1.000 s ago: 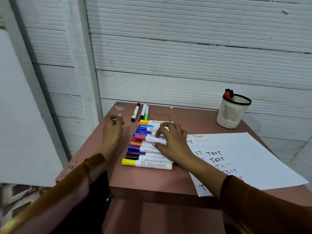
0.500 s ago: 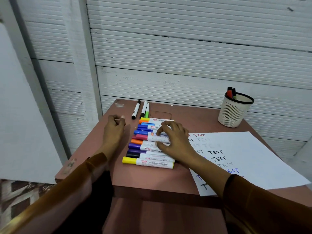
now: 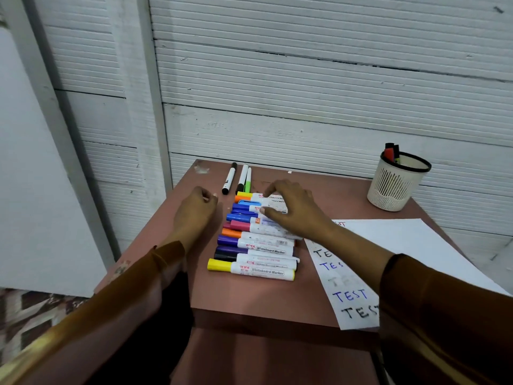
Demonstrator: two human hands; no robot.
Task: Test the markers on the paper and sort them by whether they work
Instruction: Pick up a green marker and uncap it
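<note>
Several whiteboard markers [image 3: 258, 245] lie side by side in a row on the reddish table [image 3: 249, 298], caps pointing left; the nearest has a yellow cap [image 3: 219, 264]. My right hand [image 3: 294, 209] hovers over the far end of the row, fingers spread and touching the white barrels of the blue-capped markers. My left hand [image 3: 195, 211] rests on the table just left of the row, fingers curled with nothing visible in them. The white paper [image 3: 402, 245] with "TEST" written repeatedly lies to the right, partly under my right forearm.
Three thinner markers [image 3: 238, 179], black and green, lie at the table's far edge. A white mesh pen cup [image 3: 394, 187] holding a red and a dark marker stands at the back right. A white slatted wall rises right behind the table.
My right hand has slid from the middle of the row toward its far end. The left hand stays curled beside the row. The view shifted slightly.
</note>
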